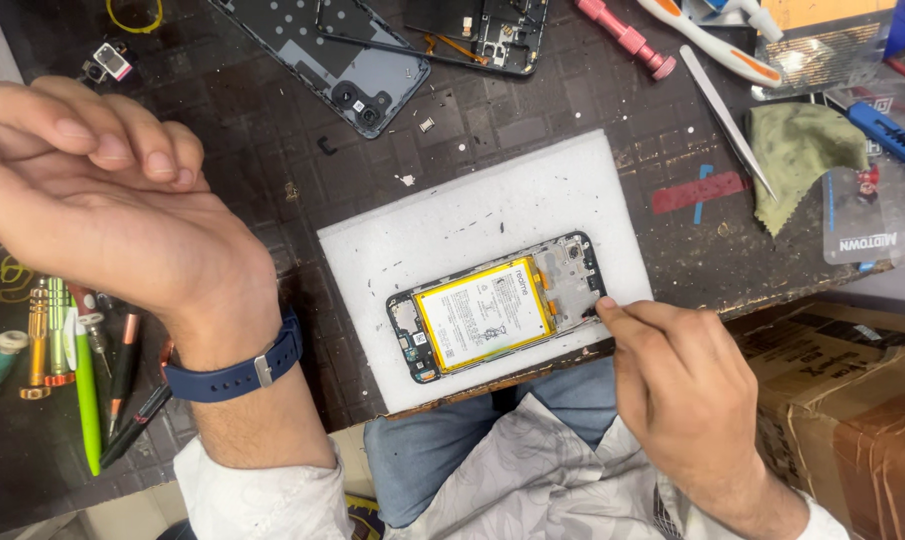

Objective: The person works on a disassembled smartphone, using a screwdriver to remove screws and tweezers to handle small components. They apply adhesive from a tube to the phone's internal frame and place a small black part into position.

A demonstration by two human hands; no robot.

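An opened phone (497,305), its back cover removed, is shown lying at a slant on a white foam pad (442,215) near the front edge of a dark gridded work mat (272,160). The right hand (682,390) is seen just beside the phone's right end, its fingertips (604,305) pinched together at the frame's edge; whether a small tool or part is gripped between them cannot be told. The left hand (102,190) is held well apart, raised over the mat's left side, loosely cupped with fingers curled and nothing in it; a dark blue wristband (237,370) is worn on that wrist. Nothing is interposed between the right hand and the phone. Above the pad a grey back cover (337,55) and a second disassembled frame (472,30) are laid. To the right lie white tweezers (727,120), an olive cloth (802,155) and a pink-handled tool (627,35); screwdrivers and pens (72,370) lie at the left. Within the phone, a yellow-bordered white battery (484,312) fills the middle, with dark circuit boards exposed at both ends.
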